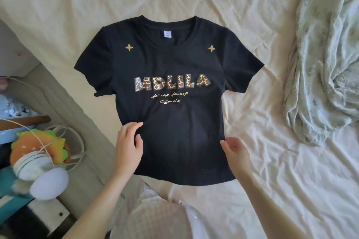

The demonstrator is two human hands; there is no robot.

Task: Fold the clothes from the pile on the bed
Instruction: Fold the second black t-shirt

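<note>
Both hands, left hand [129,146] and right hand [236,154], rest open and empty at the black T-shirt [169,64] sides; smoothing it flat first should keep folds crisp.

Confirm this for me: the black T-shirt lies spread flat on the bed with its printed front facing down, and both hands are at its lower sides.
One thing is wrong. In the head view the black T-shirt lies printed front up, its lettering readable. The rest holds: it lies spread flat on the bed, left hand and right hand at its lower sides.

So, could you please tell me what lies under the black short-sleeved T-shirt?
The black short-sleeved T-shirt lies flat on the cream wrinkled bedsheet, which shows all around it. Anything directly beneath the shirt is covered.
</note>
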